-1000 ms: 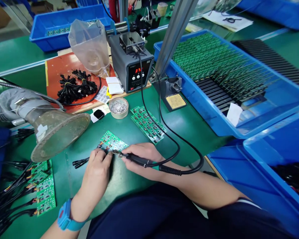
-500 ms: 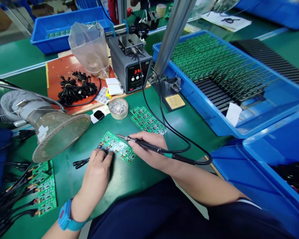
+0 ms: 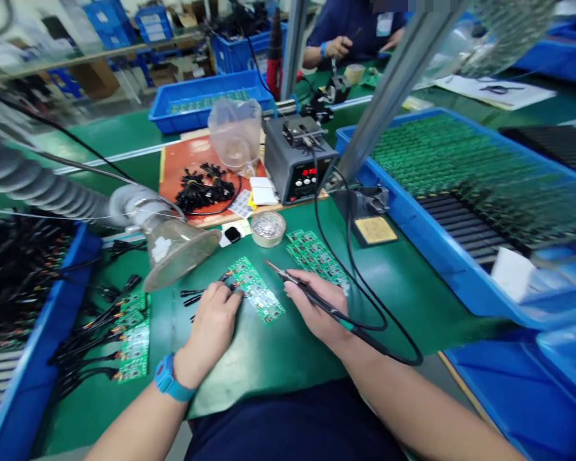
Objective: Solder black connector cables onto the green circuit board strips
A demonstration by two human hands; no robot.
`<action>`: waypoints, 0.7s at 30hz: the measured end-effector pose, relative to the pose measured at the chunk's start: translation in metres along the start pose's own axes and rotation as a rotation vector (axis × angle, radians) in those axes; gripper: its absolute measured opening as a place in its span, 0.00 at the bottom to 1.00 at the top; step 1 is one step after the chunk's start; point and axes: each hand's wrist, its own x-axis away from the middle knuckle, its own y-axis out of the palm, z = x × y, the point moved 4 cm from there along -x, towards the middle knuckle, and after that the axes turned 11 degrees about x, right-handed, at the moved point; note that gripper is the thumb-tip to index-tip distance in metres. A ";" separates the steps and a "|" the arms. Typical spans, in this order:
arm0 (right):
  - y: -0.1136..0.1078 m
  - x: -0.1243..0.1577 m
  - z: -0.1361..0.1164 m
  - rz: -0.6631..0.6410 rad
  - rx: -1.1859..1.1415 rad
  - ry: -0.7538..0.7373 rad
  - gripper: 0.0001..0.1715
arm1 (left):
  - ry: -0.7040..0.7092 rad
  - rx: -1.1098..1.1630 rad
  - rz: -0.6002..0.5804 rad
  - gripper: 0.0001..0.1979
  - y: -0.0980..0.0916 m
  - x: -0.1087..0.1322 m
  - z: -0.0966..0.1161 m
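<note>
A green circuit board (image 3: 258, 296) with several small sections lies on the green mat in front of me. My left hand (image 3: 217, 314) is at its left edge, fingers curled down on a black cable (image 3: 192, 294); the fingertips partly hide the cable. Short coloured wires join the board's upper left edge. My right hand (image 3: 319, 304) grips a soldering iron (image 3: 312, 296) like a pen. Its tip points up and left, just right of the board's upper end and apart from it. More green boards (image 3: 319, 256) lie beyond my right hand.
A fume funnel (image 3: 182, 250), a tin of metal shavings (image 3: 267, 229), a soldering station (image 3: 300, 160) and an iron stand with sponge (image 3: 375, 230) surround the work. Wired boards (image 3: 134, 349) lie left. Blue bins (image 3: 403, 256) flank both sides. A co-worker's hand (image 3: 336, 48) shows across the bench.
The camera view has swung up and left, bringing a co-worker and the left bin into sight. The iron's tip sits slightly farther from the board. My left hand stays at the board's edge.
</note>
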 end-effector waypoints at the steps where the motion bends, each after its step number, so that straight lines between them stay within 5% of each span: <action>1: 0.001 0.002 0.003 0.006 0.005 0.015 0.14 | -0.016 -0.014 0.004 0.12 0.000 0.001 0.001; 8: 0.011 0.003 0.017 0.039 0.057 0.073 0.20 | -0.070 -0.054 0.054 0.11 -0.002 0.006 0.014; 13: 0.006 0.001 0.020 0.044 0.073 0.087 0.24 | -0.028 0.065 0.347 0.07 -0.049 0.036 0.015; 17: 0.009 0.002 0.020 0.032 0.065 0.159 0.27 | -0.308 -0.008 0.679 0.09 -0.118 0.069 -0.054; 19: 0.012 0.003 0.016 0.039 0.071 0.187 0.28 | -0.608 -0.084 0.614 0.13 -0.142 0.070 -0.107; 21: 0.013 0.003 0.012 0.056 0.092 0.194 0.29 | -0.666 -0.087 0.534 0.12 -0.153 0.055 -0.151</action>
